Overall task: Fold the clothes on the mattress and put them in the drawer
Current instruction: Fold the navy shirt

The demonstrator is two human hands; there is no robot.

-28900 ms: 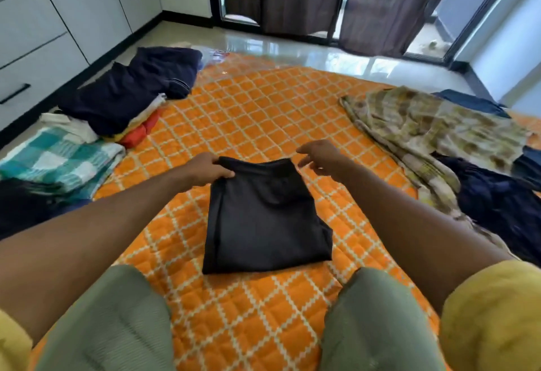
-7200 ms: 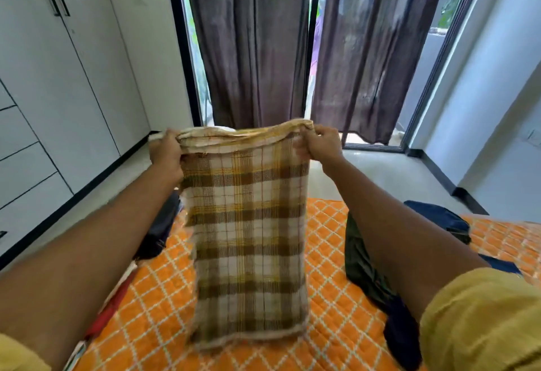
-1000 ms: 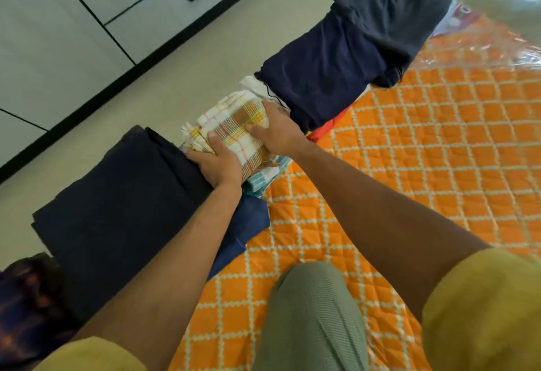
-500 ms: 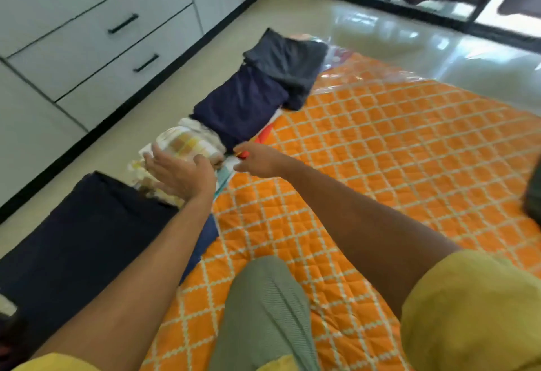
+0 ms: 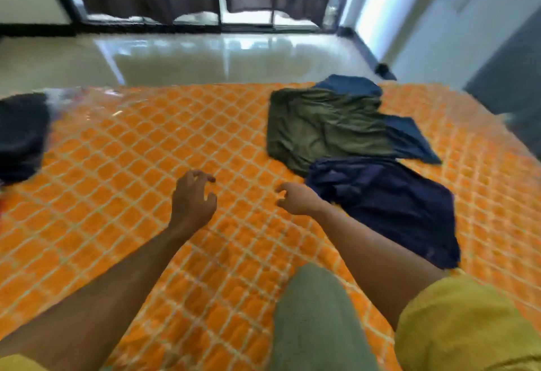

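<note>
Your left hand [image 5: 191, 203] and right hand [image 5: 295, 202] hover loosely curled, holding nothing; grabbing the navy garment [image 5: 389, 206] carelessly could drag the olive garment [image 5: 322, 127].

Mattress [image 5: 152, 148]: orange quilted cover with a pale lattice pattern; lies on the floor.
Floor [image 5: 205, 60]: glossy pale tile beyond the far edge.
Right side: olive green garment [image 5: 319, 130], crumpled, over a blue garment [image 5: 409, 139]; navy garment [image 5: 392, 206] nearer, touching the olive one.
Left edge: dark folded clothes [image 5: 20, 133], blurred.
</note>
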